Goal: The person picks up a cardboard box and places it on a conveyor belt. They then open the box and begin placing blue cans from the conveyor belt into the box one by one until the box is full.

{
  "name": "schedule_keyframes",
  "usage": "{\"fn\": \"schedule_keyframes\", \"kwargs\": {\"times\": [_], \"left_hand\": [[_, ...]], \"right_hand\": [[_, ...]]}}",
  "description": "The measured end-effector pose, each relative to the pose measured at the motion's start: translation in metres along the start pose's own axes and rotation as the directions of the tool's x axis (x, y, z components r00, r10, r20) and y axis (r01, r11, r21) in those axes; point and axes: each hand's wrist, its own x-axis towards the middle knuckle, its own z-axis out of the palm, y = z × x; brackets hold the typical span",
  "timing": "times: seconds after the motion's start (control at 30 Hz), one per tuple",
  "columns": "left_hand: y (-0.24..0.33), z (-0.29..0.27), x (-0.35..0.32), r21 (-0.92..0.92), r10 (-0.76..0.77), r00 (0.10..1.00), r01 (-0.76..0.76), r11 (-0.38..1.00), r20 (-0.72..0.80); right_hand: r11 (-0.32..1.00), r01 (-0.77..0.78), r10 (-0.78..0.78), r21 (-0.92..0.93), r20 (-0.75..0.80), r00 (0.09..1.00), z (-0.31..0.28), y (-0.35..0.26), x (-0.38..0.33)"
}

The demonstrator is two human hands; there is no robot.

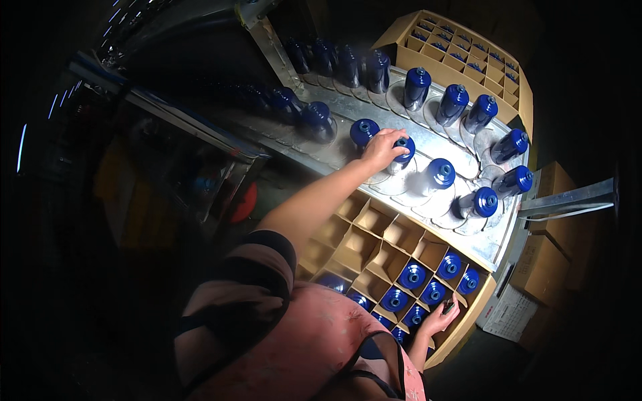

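Note:
My left hand [383, 151] reaches across to the conveyor, its fingers closed around the top of a blue bottle [405, 151] that stands there. Another blue bottle [364, 131] is just beside it on the left, and one more [441, 173] stands to the right. Near me is a divided cardboard carton [481, 294] with several blue bottles [412, 275] upright in its cells. My right hand [436, 321] is at the carton's right side, fingers closed on a small dark thing [448, 306] too small to name.
A metal plate conveyor [461, 150] curves round at the right, carrying several blue bottles. Behind it sits another divided carton [461, 63] with blue bottles. A metal bar [568, 200] sticks out at the right, above stacked cardboard boxes [542, 267]. A metal upright [271, 50] rises at the back.

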Motion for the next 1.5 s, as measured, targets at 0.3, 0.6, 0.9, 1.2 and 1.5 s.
{"fn": "schedule_keyframes", "kwargs": {"times": [0.3,0.6,0.9,1.2,1.5], "left_hand": [[0.056,0.014,-0.022,0.002,-0.004,0.985,0.004,1.0,0.171],[0.09,0.041,-0.047,-0.035,0.004,0.962,0.006,0.999,0.275],[0.078,0.019,-0.043,-0.267,0.259,0.965,-0.26,0.928,-0.039],[-0.041,-0.093,-0.029,-0.262,-0.297,0.865,0.202,0.944,-0.404],[-0.043,-0.02,0.011,0.006,-0.108,0.994,0.108,0.994,0.023]], "right_hand": [[0.996,0.091,-0.091,0.024,0.011,0.996,-0.046,-0.005,-0.024],[0.998,0.066,-0.066,0.009,0.001,0.998,-0.068,-0.006,-0.038],[0.999,-0.01,0.011,0.035,-0.017,1.0,-0.017,0.011,-0.001],[0.996,-0.082,0.083,0.024,-0.013,0.996,0.028,0.007,0.022],[0.995,-0.101,0.101,0.005,0.016,0.995,0.03,0.006,0.022]]}}
